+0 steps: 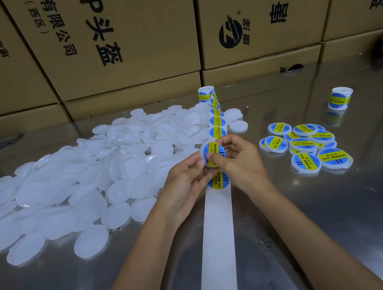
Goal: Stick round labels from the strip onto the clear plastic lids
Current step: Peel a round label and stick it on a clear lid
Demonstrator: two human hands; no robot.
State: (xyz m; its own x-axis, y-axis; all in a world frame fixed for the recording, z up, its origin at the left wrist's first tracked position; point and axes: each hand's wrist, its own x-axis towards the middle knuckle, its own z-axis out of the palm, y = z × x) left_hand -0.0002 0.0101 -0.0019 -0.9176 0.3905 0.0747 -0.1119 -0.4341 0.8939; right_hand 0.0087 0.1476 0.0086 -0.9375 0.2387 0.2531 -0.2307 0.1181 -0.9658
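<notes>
above the white backing strip (pixel 216 226) on the steel table (pixel 314 214), the left hand (pixel 185 181) and right hand (pixel 240 160) both pinch a round clear plastic lid (pixel 213 153) bearing a blue-yellow label, between the unlabelled lid heap (pixel 81 182) and the labelled lids (pixel 306 145).

Bare table (pixel 338 211) is left at right; the left is blocked by piled lids (pixel 74 183), the back by boxes (pixel 125 44).
</notes>
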